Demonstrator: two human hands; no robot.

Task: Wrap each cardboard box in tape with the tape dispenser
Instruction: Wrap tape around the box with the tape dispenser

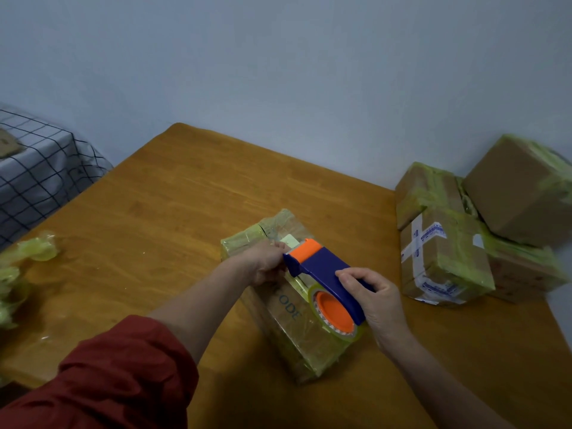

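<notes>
A long cardboard box (297, 332), wrapped in yellowish clear tape, lies on the wooden table (173, 218) in front of me. A blue and orange tape dispenser (325, 270) with a roll of tape rests on its top. My right hand (374, 298) grips the dispenser's blue handle. My left hand (267, 263) lies on the box's far part, its fingers at the dispenser's orange cutter end; whether they pinch the tape there is hidden.
Three taped cardboard boxes (445, 258) are piled at the table's right edge against the wall. Crumpled wads of used tape (34, 249) lie at the left edge. A bed with checked bedding (40, 171) stands beyond the left side.
</notes>
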